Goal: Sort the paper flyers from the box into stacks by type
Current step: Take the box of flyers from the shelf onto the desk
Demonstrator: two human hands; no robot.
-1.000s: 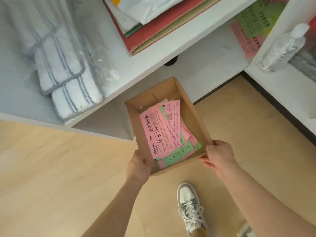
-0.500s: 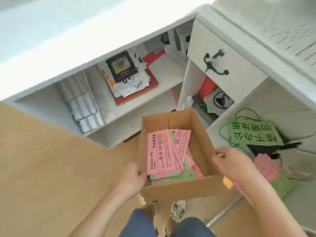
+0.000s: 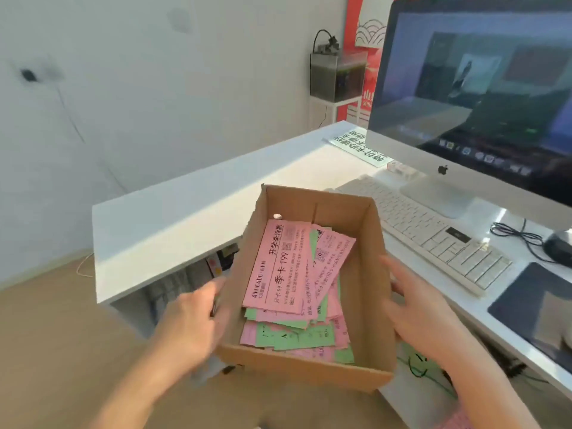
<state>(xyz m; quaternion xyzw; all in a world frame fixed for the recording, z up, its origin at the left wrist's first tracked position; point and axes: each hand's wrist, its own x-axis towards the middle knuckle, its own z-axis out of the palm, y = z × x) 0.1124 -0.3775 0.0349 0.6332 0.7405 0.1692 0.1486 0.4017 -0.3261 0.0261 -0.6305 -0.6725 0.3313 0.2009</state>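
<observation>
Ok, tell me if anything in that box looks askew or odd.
The flyers in the box lie jumbled: pink and green sheets mixed, fanned at differing angles, not squared. Nothing looks spilled.

White wall is seen at the back, marked by a dark smudge. Light wood floor is seen lower left. White desk is brightly lit. A monitor, white keyboard, dark mouse pad and mouse are carried on it. A red poster and a grey box on a white stand are placed behind.
</observation>
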